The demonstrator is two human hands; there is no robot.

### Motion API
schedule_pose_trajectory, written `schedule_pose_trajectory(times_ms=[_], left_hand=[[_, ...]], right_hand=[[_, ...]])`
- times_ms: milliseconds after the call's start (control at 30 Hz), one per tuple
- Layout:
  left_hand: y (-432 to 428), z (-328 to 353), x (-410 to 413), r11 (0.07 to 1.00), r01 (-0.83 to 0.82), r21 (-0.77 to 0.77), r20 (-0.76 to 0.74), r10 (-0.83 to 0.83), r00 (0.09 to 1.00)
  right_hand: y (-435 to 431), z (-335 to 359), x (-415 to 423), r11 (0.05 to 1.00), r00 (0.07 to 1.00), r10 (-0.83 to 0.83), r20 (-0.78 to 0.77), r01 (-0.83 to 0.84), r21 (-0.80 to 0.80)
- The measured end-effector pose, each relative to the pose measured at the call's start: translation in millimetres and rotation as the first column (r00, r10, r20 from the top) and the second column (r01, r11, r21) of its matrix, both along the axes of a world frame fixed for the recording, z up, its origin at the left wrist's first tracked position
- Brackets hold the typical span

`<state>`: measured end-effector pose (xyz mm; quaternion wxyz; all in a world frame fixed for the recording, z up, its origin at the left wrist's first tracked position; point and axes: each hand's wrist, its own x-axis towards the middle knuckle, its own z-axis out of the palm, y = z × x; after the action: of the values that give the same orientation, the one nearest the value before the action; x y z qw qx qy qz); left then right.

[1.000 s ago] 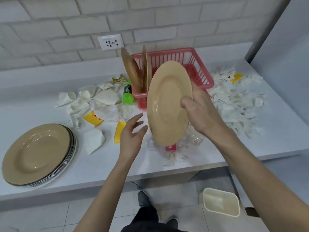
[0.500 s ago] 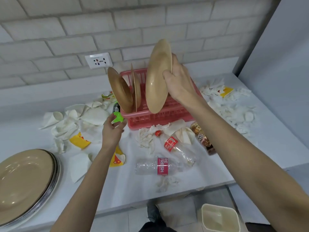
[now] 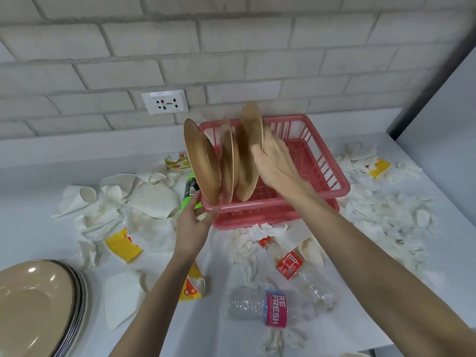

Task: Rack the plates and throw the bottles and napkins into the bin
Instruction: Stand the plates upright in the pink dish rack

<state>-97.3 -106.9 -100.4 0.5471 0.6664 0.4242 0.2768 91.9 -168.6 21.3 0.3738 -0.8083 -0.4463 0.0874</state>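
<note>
Head view: round tan plate (image 3: pixel 248 155), gripped by right hand (image 3: pixel 275 161), is slotted into red plastic rack (image 3: pixel 322 161) at 12 o'clock; release is judged needed next. Left hand (image 3: pixel 192 225): hold cannot be told.

Plate stack (image 3: pixel 38 305) partly beyond left edge

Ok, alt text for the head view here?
The right hand holds a tan plate on edge in the pink rack, next to two plates standing there, while the left hand grips a green bottle beside the rack. Crumpled napkins and clear bottles litter the white counter; a plate stack sits at lower left.
</note>
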Motion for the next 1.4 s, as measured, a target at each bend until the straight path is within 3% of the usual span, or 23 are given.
schedule_pose_trajectory(times_ms=[433,1100,1267,1400], left_hand=[[0,1,2,0.998,-0.019,0.052,-0.025,0.020,0.999],[-24,11,-27,0.998,-0.055,0.042,-0.007,0.055,0.998],[-53,25,-53,0.996,-0.049,0.080,0.017,0.048,0.999],[-88,40,-75,0.996,0.009,0.088,0.048,-0.013,0.999]], right_hand=[[17,-43,-5,0.998,0.993,0.055,0.101,-0.052,-0.026],[-50,-39,-25,0.995,0.999,-0.004,0.047,0.000,0.098],[-85,-44,-50,0.970,0.995,0.090,0.043,-0.098,0.223],[-117,-48,-86,0.953,0.977,0.211,-0.016,-0.202,0.225]])
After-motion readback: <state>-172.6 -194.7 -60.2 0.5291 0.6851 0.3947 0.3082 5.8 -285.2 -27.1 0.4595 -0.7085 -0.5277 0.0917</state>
